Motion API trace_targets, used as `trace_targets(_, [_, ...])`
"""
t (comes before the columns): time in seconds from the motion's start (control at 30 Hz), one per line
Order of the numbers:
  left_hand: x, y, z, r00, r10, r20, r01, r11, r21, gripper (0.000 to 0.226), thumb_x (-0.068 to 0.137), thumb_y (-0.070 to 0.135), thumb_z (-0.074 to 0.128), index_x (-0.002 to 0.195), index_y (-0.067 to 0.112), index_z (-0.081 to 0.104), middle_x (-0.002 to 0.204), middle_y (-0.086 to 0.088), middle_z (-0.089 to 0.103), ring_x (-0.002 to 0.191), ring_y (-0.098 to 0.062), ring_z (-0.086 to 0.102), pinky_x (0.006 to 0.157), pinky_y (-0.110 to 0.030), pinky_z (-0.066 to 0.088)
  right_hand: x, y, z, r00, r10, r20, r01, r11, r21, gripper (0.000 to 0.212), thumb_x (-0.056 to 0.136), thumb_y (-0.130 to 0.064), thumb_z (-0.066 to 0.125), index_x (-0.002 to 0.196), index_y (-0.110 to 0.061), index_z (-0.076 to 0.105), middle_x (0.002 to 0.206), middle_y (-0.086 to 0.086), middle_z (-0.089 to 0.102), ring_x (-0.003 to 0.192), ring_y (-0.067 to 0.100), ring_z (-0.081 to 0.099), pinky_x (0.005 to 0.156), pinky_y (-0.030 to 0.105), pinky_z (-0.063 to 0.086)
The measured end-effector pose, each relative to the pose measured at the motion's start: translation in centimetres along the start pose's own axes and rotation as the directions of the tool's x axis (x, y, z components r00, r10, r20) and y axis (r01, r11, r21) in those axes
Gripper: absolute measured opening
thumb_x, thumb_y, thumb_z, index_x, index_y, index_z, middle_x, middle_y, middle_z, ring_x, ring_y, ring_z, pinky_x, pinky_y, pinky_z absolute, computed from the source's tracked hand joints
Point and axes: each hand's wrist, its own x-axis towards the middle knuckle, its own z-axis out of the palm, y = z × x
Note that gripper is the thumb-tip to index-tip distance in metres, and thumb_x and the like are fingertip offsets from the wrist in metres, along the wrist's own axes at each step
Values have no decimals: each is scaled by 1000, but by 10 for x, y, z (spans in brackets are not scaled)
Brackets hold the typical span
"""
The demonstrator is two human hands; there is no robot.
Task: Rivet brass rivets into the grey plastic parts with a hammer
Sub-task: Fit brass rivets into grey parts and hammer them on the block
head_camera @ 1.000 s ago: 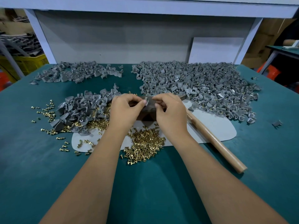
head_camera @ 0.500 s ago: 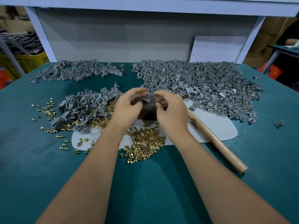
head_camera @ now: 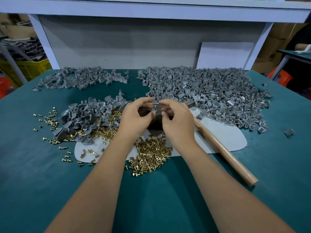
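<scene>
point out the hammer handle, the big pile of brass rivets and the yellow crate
hammer handle [head_camera: 223, 153], head view, middle of the wooden shaft
brass rivets [head_camera: 151, 156], head view, centre of the pile between the forearms
yellow crate [head_camera: 28, 66], head view, its front wall at the left edge

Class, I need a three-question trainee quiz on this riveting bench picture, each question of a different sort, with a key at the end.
1. True or false: the hammer is gripped in the right hand.
2. Multiple choice: the biggest pile of grey plastic parts lies (A) at the far right, (B) at the near left, (C) on the yellow crate.
3. Fill in: the loose heap of brass rivets lies nearest the person, between the two ____.

Key: 1 false, the hammer lies on the table while both the right and the left hand work at a small grey part. 2 A. 3 forearms.
</scene>
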Motion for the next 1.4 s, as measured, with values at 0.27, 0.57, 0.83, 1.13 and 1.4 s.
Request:
trace_targets(0.27, [0, -2, 2, 999, -33, 12, 33, 999, -37, 40, 89, -2, 60, 121, 21, 66, 104, 13, 72, 105, 1, 64, 102, -30, 48, 0, -1, -1, 1000, -10, 8, 10, 1000, 7, 38, 81, -2, 60, 107, -29, 67, 80, -32, 47, 89, 12, 58, 77, 37, 53])
trace_targets(0.57, [1, -1, -1, 998, -39, -43, 38, 999, -38, 48, 94, 1, 48, 130, 33, 54, 121, 14, 63, 122, -3, 52, 110, -35, 41, -1, -2, -2, 1000, 9, -7, -9, 1000, 5, 38, 82, -2, 60, 106, -30, 67, 79, -32, 46, 89, 11, 57, 77, 35, 52])
trace_targets(0.83, [-1, 0, 2, 1000, -19, 2, 20, 997, -76, 40, 87, -3, 65, 119, 20, 67, 99, 8, 70, 93, 6, 63, 87, -12, 48, 0, 0, -2, 999, 35, 15, -35, 999, 8, 40, 81, -1, 58, 107, -30, 67, 79, -26, 52, 89, 9, 55, 77, 35, 52])
trace_targets(1.13, [-1, 0, 1, 1000, -9, -15, 8, 996, -90, 37, 85, -3, 67, 114, 21, 67, 88, 9, 71, 88, 3, 65, 83, -8, 48, 3, -4, -3, 996, 84, 32, -87, 991, 97, 44, 82, -1, 61, 102, -40, 63, 79, -21, 59, 84, 5, 58, 76, 34, 54])
trace_targets(1.4, [0, 0, 2, 1000, -23, -8, 22, 992, -126, 35, 83, -1, 71, 109, 23, 67, 85, 6, 73, 90, -5, 68, 91, -20, 51, 11, -7, -1, 983, 132, 125, -144, 986, 88, 47, 82, -2, 62, 113, -36, 59, 83, -12, 64, 88, 9, 59, 82, 39, 52])
